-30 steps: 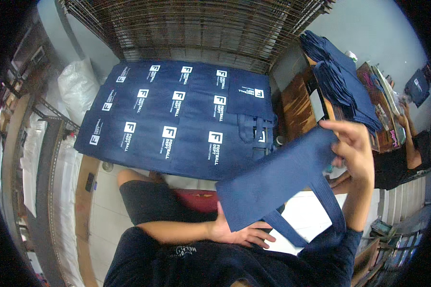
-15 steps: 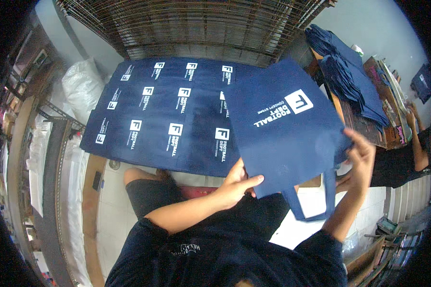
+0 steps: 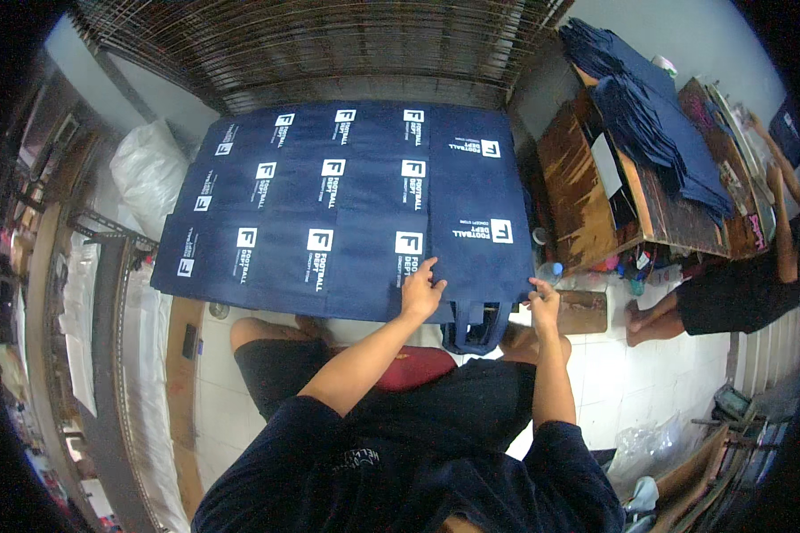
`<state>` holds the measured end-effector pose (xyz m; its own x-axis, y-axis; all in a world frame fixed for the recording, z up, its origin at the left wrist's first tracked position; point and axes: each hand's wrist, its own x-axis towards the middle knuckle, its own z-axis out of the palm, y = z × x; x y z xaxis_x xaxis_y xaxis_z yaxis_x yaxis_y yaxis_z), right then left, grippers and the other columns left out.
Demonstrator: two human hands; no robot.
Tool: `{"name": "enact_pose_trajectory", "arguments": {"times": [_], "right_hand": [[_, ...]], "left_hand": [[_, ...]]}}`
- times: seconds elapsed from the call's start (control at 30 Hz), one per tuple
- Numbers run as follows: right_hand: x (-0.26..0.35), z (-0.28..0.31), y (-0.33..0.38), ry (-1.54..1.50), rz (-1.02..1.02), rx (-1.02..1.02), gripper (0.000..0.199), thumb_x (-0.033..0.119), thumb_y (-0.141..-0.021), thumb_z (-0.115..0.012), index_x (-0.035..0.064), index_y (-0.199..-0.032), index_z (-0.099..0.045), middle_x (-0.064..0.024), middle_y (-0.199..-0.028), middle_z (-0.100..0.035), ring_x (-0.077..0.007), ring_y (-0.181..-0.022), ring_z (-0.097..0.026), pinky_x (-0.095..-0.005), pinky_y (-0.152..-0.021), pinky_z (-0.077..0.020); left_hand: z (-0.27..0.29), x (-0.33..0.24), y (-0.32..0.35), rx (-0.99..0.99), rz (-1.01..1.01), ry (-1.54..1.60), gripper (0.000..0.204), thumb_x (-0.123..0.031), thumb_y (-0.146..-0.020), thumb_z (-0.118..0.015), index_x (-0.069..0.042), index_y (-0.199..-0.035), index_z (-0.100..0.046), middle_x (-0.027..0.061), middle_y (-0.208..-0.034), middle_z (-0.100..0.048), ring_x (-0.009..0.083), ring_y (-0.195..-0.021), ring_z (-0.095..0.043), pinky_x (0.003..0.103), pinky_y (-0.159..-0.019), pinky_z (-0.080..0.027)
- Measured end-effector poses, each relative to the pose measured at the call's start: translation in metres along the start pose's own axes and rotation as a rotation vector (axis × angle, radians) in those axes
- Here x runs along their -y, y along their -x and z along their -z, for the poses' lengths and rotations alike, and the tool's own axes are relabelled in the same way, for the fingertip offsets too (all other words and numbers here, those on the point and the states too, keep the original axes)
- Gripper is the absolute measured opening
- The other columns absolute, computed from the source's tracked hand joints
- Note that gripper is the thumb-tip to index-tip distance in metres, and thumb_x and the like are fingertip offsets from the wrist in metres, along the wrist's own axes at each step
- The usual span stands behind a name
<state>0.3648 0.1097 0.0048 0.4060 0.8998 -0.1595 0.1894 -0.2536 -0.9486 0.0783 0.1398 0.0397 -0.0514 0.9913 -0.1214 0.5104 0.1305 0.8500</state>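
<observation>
Left hand (image 3: 420, 295) and right hand (image 3: 543, 302): fingers flat, pressing the near corners of a navy tote bag (image 3: 482, 233) at the right end of the laid-out bags (image 3: 311, 213). Step judged: squaring placement; next calls for releasing without shifting it. Spare bag pile (image 3: 653, 124) on wooden table (image 3: 578, 191), right.

Both hands, left (image 3: 420, 293) and right (image 3: 543, 298), press a navy tote bag's (image 3: 480, 235) near edge flat.

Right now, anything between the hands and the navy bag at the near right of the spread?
Nothing visible. The left hand and right hand already rest on the near edge of the navy bag, which lies flat beside the other printed bags.
</observation>
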Motion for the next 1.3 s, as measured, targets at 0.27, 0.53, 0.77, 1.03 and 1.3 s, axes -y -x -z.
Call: {"name": "enact_pose_trajectory", "arguments": {"times": [0.27, 0.53, 0.77, 1.03, 1.3], "right_hand": [[0.002, -0.004, 0.002, 0.007, -0.019, -0.038, 0.036, -0.008, -0.075, -0.053, 0.0037, -0.107, -0.063, -0.0124, -0.103, -0.064, -0.0145, -0.056, -0.063, -0.0236, -0.048, -0.0467], [0.005, -0.006, 0.004, 0.044, -0.035, -0.076, 0.036, -0.007, -0.072, -0.054, 0.0034, -0.105, -0.065, -0.0145, -0.104, -0.063, -0.0167, -0.062, -0.065, -0.0249, -0.053, -0.0509], [-0.016, -0.006, -0.001, 0.070, 0.110, -0.122, 0.035, -0.006, -0.072, -0.056, 0.0043, -0.104, -0.065, -0.0143, -0.096, -0.064, -0.0163, -0.057, -0.064, -0.0261, -0.053, -0.0505], [-0.008, -0.007, 0.004, 0.088, 0.052, -0.112, 0.035, -0.004, -0.077, -0.059, 0.0060, -0.110, -0.062, -0.0137, -0.095, -0.064, -0.0152, -0.057, -0.063, -0.0271, -0.051, -0.0495], [-0.011, -0.009, -0.003, 0.113, 0.083, -0.135, 0.033, -0.004, -0.077, -0.060, 0.0069, -0.109, -0.062, -0.0139, -0.092, -0.064, -0.0160, -0.056, -0.064, -0.0279, -0.051, -0.0508]], "left_hand": [[0.000, 0.006, 0.000, -0.045, -0.106, -0.066, 0.044, -0.014, -0.072, -0.072, -0.005, -0.113, -0.060, 0.0179, -0.092, -0.065, 0.0272, -0.073, -0.065, 0.037, -0.070, -0.051], [-0.002, 0.010, -0.004, -0.057, -0.133, -0.063, 0.032, -0.011, -0.074, -0.066, -0.002, -0.104, -0.064, 0.0180, -0.091, -0.065, 0.0284, -0.073, -0.064, 0.039, -0.070, -0.051], [-0.001, 0.007, -0.004, -0.048, -0.149, -0.079, 0.029, -0.009, -0.074, -0.060, -0.001, -0.102, -0.065, 0.0169, -0.090, -0.064, 0.0294, -0.073, -0.063, 0.039, -0.072, -0.050], [-0.003, 0.020, -0.008, -0.086, -0.221, -0.133, 0.032, -0.009, -0.074, -0.065, -0.002, -0.105, -0.064, 0.0191, -0.093, -0.063, 0.0270, -0.070, -0.065, 0.037, -0.067, -0.052], [-0.001, 0.011, -0.013, -0.076, -0.195, -0.110, 0.031, -0.007, -0.075, -0.063, -0.002, -0.106, -0.063, 0.0184, -0.092, -0.063, 0.0302, -0.077, -0.064, 0.040, -0.072, -0.050]]}}
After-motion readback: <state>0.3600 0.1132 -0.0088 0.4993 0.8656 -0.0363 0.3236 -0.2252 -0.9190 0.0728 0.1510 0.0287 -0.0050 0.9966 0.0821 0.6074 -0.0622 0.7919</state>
